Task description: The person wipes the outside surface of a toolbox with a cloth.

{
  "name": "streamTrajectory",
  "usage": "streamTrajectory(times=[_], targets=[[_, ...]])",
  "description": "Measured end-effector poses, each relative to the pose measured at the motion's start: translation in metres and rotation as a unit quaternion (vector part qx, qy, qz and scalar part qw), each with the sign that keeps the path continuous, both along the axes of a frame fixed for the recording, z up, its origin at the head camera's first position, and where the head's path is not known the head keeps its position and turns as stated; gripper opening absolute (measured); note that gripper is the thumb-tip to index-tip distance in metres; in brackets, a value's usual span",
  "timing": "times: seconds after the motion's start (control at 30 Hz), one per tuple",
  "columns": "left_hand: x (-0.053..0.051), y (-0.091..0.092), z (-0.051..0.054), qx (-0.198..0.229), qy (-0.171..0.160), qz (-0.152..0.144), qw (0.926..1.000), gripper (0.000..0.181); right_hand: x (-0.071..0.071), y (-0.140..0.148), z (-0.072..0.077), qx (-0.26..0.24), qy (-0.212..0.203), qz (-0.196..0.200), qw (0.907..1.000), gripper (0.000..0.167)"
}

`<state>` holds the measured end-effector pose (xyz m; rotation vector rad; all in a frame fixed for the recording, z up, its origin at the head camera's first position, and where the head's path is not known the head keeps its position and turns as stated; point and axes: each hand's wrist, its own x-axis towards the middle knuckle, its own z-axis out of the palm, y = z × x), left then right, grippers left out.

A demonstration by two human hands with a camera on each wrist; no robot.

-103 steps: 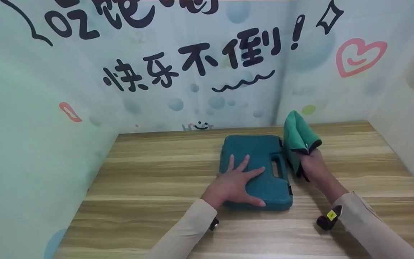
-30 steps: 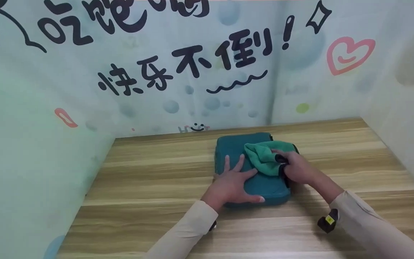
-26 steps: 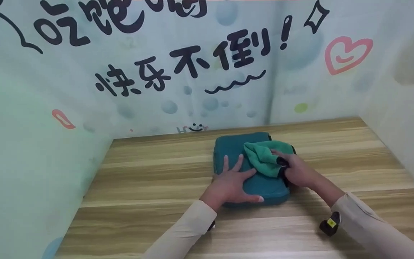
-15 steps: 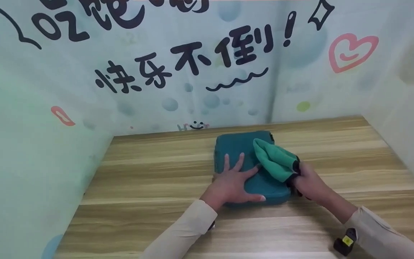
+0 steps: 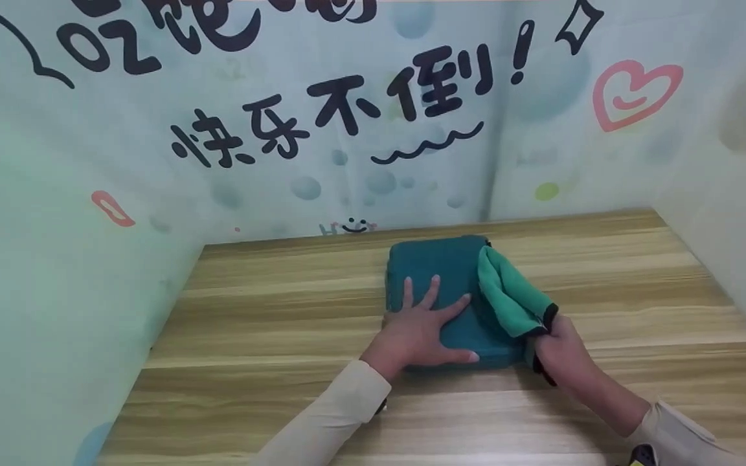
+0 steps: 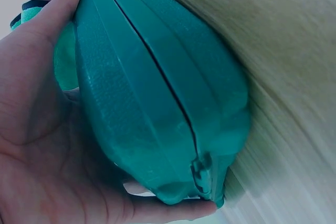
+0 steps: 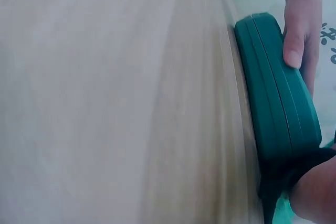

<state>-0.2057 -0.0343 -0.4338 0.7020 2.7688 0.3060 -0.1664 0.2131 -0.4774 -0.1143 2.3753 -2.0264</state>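
A teal hard plastic case (image 5: 434,259) lies flat on the wooden table. My left hand (image 5: 415,333) rests on its lid with the fingers spread. Over the case's right edge hangs a green cloth with black edging (image 5: 510,294), which my right hand (image 5: 565,356) grips by its bunched near end. The cloth hides the case's handle. From the left wrist, the case's seam and a latch (image 6: 200,174) show beside the left palm. In the right wrist view, the black edging (image 7: 273,184) touches the near end of the case (image 7: 275,85).
Wooden tabletop (image 5: 269,310) surrounds the case. A printed fabric backdrop (image 5: 347,188) with dark lettering stands behind the table, with pale walls at left and right. A black wrist camera (image 5: 642,456) sits under the right sleeve.
The right hand has drawn the cloth from the top of the case to its right edge, moving right and toward me. The left hand keeps its place on the lid.
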Motion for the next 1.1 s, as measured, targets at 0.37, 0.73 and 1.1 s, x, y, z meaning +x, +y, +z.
streamTrajectory(times=[0.37, 0.73, 1.1], targets=[[-0.001, 0.002, 0.0, -0.022, 0.003, 0.0, 0.9998, 0.096, -0.003, -0.003, 0.0, -0.076, -0.038, -0.021, 0.9961, 0.06], [-0.001, 0.0, 0.0, -0.008, 0.003, -0.003, 1.0, 0.096, -0.03, -0.017, -0.011, -0.133, -0.033, -0.098, 0.9857, 0.054], [-0.014, 0.002, 0.0, -0.009, -0.009, 0.008, 0.9999, 0.096, -0.046, -0.018, -0.009, -0.135, -0.046, -0.116, 0.9829, 0.055]])
